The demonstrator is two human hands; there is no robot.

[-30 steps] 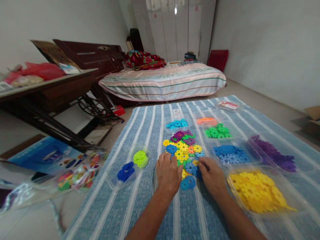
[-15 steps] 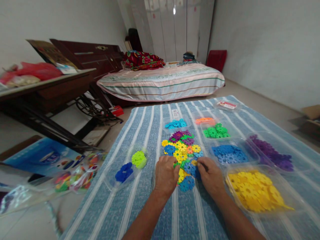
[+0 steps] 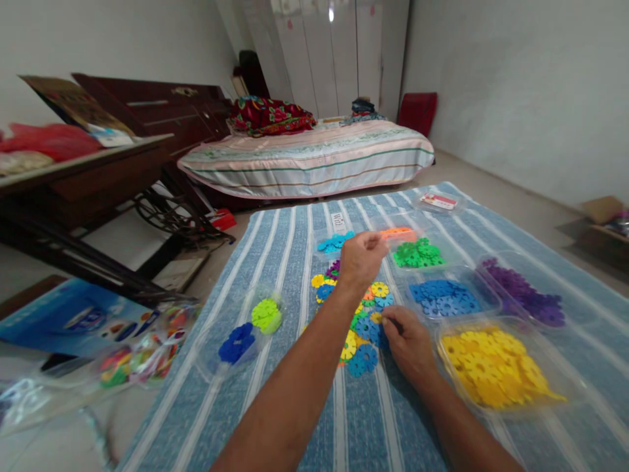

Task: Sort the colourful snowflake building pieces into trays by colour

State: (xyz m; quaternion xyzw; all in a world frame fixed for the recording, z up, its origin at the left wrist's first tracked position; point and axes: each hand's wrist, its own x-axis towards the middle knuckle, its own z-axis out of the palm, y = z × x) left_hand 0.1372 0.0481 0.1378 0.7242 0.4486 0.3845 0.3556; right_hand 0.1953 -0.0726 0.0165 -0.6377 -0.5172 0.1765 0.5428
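Note:
My left hand point(image 3: 362, 259) is stretched forward over the far side of the pile, its fingertips pinched together beside the tub of orange flower discs point(image 3: 397, 232). Anything in that pinch is too small to make out. Low at the right edge of the mixed pile of plastic flower discs point(image 3: 363, 359), my right hand point(image 3: 409, 337) has its fingers curled and closed near a small yellow disc point(image 3: 376, 317). What they grip, if anything, is hidden. My left forearm covers part of the pile, which has blue, yellow, green and purple discs.
On the right stand clear tubs of green discs point(image 3: 419, 253), blue discs point(image 3: 445, 298), purple discs point(image 3: 523, 294) and yellow discs point(image 3: 491, 367). Light-blue discs point(image 3: 335, 242) lie in a tub behind the pile. Left are dark-blue discs point(image 3: 236, 343) and lime discs point(image 3: 266, 315).
My left hand has moved from the pile forward and to the right, up to the orange tub. My right hand stays beside the pile. The view has shifted slightly.

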